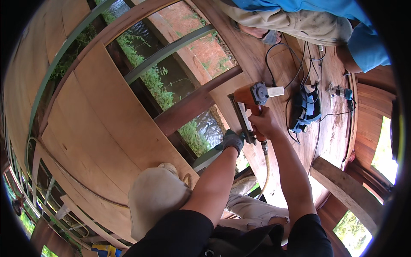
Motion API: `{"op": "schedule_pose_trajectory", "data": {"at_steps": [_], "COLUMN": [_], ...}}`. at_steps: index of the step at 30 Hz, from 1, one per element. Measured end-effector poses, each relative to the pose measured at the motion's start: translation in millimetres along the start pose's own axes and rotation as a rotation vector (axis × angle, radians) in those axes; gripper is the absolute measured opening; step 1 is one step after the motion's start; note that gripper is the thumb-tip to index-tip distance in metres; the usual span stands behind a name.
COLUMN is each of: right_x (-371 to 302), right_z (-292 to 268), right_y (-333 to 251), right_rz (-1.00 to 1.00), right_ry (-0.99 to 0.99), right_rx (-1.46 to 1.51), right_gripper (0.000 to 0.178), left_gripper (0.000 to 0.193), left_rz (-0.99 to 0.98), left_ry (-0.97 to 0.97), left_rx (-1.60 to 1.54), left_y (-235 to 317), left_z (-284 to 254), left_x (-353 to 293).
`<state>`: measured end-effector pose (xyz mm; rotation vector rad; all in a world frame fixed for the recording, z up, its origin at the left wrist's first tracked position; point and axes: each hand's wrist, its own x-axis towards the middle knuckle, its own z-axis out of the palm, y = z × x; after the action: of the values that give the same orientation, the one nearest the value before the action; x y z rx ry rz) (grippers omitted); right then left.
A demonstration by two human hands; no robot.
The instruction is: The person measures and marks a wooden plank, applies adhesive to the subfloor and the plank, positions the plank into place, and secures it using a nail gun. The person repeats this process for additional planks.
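My right hand [264,121] is wrapped around the grip of an orange and black pneumatic nail gun [248,95], with its long magazine slanting down toward my left hand. A pale air hose [267,169] runs from the handle's base toward my legs. My left hand [232,141], in a grey and teal glove, is closed at the edge of a wooden board [222,92], right beside the magazine; its fingertips are partly hidden. The nail gun sits over that board.
Open gaps between joists [171,53] show water and plants below. Wide planks [98,115] lie at left. A blue power planer [305,109], another corded tool [340,91] and black cords are on the right boards. A co-worker in blue [368,47] sits at the top right. A wooden beam [346,188] stands at right.
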<state>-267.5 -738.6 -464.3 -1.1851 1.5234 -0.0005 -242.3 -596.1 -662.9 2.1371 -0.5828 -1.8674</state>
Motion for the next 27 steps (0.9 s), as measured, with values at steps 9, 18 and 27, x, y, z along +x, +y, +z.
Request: {"op": "schedule_pose_trajectory", "data": {"at_steps": [9, 18, 27], "right_x": [17.2, 7.4, 8.1], "right_z": [28.5, 31.1, 31.1], "right_y": [-6.3, -30.9, -39.0], "right_rz": [-0.227, -0.163, -0.067], "right_ry": [0.081, 0.127, 0.085], "right_rx": [-0.417, -0.533, -0.559], "right_gripper": [0.034, 0.03, 0.027], "left_gripper": [0.074, 0.079, 0.079], "left_rz": [-0.019, -0.064, -0.014], "left_ry": [-0.009, 0.027, 0.082], "left_rx": [0.11, 0.135, 0.103], "left_y": [19.0, 23.9, 20.0], "left_z": [-6.6, -5.6, -1.8], "left_x": [-11.9, -19.6, -23.8]}}
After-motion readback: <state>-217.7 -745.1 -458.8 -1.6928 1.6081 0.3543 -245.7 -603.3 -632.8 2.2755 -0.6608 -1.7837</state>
